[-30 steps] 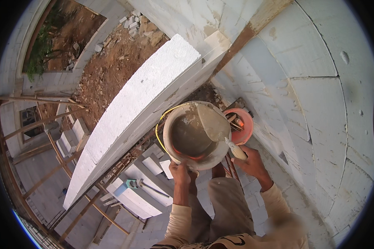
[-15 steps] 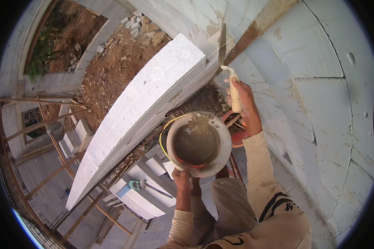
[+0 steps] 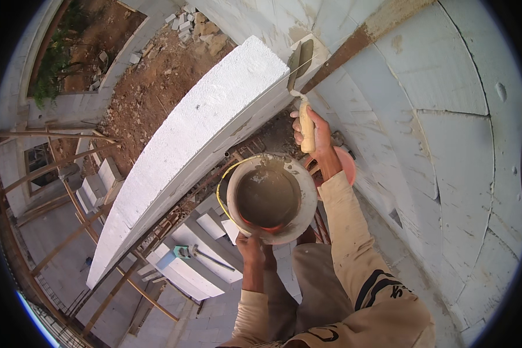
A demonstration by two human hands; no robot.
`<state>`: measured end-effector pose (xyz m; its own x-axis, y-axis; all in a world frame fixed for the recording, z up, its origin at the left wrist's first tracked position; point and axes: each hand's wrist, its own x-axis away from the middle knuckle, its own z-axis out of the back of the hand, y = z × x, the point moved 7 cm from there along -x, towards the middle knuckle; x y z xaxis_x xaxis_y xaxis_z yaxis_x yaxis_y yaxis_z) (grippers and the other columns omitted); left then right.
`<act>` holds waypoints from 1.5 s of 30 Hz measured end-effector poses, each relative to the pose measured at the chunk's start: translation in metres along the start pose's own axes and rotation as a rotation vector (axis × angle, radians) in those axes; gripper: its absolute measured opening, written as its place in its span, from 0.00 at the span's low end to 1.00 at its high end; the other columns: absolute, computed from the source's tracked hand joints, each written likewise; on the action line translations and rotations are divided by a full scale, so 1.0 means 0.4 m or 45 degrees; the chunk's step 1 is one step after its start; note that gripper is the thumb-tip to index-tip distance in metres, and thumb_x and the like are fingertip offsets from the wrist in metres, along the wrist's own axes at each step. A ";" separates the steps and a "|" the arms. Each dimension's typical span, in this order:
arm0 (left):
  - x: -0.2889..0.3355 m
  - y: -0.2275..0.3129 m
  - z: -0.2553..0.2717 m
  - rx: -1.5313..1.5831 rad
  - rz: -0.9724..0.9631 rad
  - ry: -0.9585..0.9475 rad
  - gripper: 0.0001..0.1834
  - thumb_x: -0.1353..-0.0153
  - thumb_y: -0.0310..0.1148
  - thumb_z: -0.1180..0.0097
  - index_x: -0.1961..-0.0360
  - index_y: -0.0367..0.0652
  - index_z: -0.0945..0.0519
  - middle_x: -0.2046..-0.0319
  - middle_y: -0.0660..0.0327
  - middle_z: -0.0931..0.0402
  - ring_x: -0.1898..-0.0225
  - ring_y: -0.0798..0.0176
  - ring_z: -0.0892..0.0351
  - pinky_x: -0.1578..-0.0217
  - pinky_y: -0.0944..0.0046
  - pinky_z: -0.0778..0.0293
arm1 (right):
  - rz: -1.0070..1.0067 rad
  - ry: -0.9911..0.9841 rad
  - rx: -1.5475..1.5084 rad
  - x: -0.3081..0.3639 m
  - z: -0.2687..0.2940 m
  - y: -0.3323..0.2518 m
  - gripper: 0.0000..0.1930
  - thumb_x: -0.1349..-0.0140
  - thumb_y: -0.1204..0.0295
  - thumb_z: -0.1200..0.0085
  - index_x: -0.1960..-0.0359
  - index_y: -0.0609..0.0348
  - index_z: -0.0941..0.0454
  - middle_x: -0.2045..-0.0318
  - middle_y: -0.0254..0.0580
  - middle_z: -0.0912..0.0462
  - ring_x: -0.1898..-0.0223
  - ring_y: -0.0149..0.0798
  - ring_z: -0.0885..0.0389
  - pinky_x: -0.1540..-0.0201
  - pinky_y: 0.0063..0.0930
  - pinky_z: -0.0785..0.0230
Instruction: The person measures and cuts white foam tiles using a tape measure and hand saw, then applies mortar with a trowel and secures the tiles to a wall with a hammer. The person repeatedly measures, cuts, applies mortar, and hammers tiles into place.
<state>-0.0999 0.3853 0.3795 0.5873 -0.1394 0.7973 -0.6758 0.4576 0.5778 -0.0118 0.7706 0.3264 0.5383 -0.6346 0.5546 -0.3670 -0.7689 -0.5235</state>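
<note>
My left hand [image 3: 250, 250] grips the near rim of a round bucket [image 3: 235, 210] with a yellow handle, coated in dried mortar. Wet grey mortar [image 3: 267, 197] lies inside it. My right hand [image 3: 321, 134] is closed round the pale wooden handle of a trowel [image 3: 308, 129]. The trowel's blade points away from me, tilted, over the gap where a long white block wall [image 3: 185, 133] meets the wall on the right. Grey mortar shows around the blade there; I cannot tell whether the blade touches it. A thin string crosses near the blade.
A tall grey block wall [image 3: 446, 151] rises on my right, with a brown diagonal strip [image 3: 359, 40]. Behind my right forearm is a reddish tub [image 3: 346, 165]. Lower left, a teal-headed tool [image 3: 181, 252] and a hammer-like tool [image 3: 214, 260] lie on white blocks. Wooden poles [image 3: 52, 168] stand at left.
My right hand has moved left and slightly nearer with the trowel, whose blade has turned from edge-on to show more of its face. The bucket has shifted slightly left in view.
</note>
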 end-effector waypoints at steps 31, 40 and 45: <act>-0.038 -0.297 0.224 0.576 0.035 0.266 0.12 0.42 0.18 0.40 0.56 0.35 0.15 0.62 0.65 0.15 0.62 0.70 0.18 0.58 0.66 0.22 | -0.288 -0.769 2.623 0.515 -0.081 0.321 0.28 0.41 0.68 0.33 0.39 0.57 0.29 0.62 0.55 0.13 0.61 0.62 0.11 0.60 0.55 0.20; 0.020 -0.429 0.396 0.821 0.065 0.563 0.17 0.42 0.16 0.42 0.50 0.33 0.16 0.56 0.58 0.13 0.59 0.67 0.14 0.54 0.63 0.19 | -0.033 -1.283 3.202 0.416 -0.228 0.733 0.25 0.40 0.68 0.37 0.40 0.59 0.24 0.58 0.59 0.13 0.60 0.62 0.12 0.55 0.53 0.20; 0.084 -0.549 0.483 0.835 0.129 0.786 0.17 0.43 0.16 0.42 0.51 0.34 0.15 0.58 0.62 0.13 0.59 0.69 0.15 0.53 0.65 0.21 | -0.555 -1.668 3.104 0.421 -0.188 0.952 0.24 0.42 0.65 0.37 0.44 0.61 0.21 0.60 0.63 0.13 0.55 0.65 0.13 0.53 0.56 0.22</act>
<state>-0.0180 0.1107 0.3131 0.5179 0.4565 0.7234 -0.7444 -0.1762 0.6441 -0.1180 0.3648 0.2691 0.5121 0.3041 0.8033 0.1200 0.9007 -0.4175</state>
